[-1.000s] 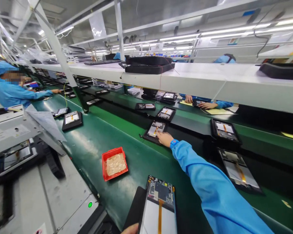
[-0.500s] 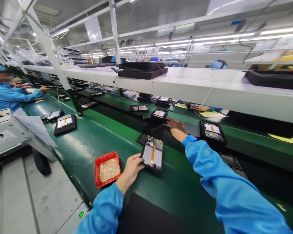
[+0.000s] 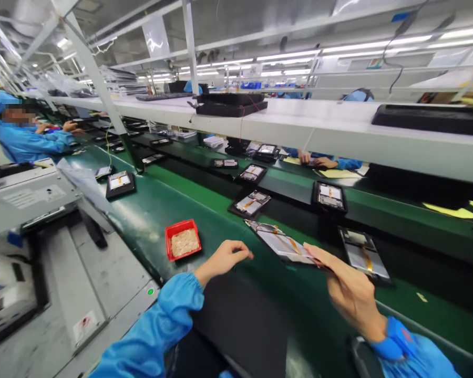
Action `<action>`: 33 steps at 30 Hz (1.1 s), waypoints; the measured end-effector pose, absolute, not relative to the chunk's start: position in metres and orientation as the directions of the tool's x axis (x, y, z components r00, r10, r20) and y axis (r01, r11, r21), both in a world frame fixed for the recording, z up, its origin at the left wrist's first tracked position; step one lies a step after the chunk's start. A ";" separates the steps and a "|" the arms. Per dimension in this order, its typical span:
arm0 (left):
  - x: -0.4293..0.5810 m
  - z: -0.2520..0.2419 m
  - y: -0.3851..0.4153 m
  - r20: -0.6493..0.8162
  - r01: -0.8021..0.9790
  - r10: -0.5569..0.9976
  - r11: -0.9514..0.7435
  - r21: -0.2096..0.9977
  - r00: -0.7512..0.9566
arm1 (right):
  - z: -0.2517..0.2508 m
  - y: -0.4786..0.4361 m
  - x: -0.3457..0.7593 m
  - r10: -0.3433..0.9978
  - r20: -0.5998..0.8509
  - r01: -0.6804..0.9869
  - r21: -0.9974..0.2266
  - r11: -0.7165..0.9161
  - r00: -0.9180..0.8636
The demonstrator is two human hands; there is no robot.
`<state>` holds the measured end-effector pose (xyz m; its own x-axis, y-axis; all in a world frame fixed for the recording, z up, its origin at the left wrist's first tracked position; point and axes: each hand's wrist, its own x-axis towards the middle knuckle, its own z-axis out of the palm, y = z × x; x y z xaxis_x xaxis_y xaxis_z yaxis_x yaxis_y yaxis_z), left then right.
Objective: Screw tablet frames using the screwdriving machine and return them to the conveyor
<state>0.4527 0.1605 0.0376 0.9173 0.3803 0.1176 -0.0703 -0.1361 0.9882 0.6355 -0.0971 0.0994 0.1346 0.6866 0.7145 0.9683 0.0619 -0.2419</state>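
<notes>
In my right hand (image 3: 352, 294) is an opened tablet (image 3: 281, 244), tilted above the green bench. Its white battery and an orange ribbon strip show, and my fingers grip its near right end. My left hand (image 3: 223, 257) hovers to the left, fingers loosely curled and apart, with nothing seen in it. Below both hands lies a black mat (image 3: 244, 325). Just beyond, another opened tablet (image 3: 250, 203) rests on a black tray on the line. To the left of my left hand sits a red box (image 3: 182, 240) of small beige pieces.
More opened tablets lie on the line, one at the right (image 3: 363, 254) and one behind it (image 3: 330, 195). A grey machine (image 3: 63, 252) borders the bench on the left. A white shelf (image 3: 291, 113) spans above. Co-workers in blue sleeves (image 3: 349, 164) work across and at far left.
My left hand has let go of the tablet it held. My right hand has come back from the line and now holds a tablet. A tablet now lies on the tray ahead.
</notes>
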 end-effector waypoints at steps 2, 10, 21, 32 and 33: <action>0.400 0.029 0.141 -0.059 0.037 0.282 0.082 0.996 0.958 | 0.078 -0.114 0.609 0.699 0.704 0.961 -0.260 0.092 0.124; 0.285 0.010 0.072 -0.279 -0.085 0.340 0.756 0.649 0.898 | -0.025 -0.142 0.526 0.816 0.576 0.975 -0.150 0.166 -0.050; 0.316 0.005 0.031 -0.427 -0.297 0.500 0.838 0.457 0.754 | 0.018 -0.094 0.438 0.939 0.319 0.769 -0.629 0.109 0.128; 0.287 0.022 0.013 0.077 0.234 0.786 -0.274 0.933 0.614 | -0.007 -0.072 0.430 0.851 -0.430 -0.555 -0.805 -0.210 0.302; 0.287 0.022 0.010 0.102 0.247 0.766 -0.327 0.912 0.635 | -0.008 -0.072 0.427 0.858 -0.438 -0.609 -0.767 -0.202 0.268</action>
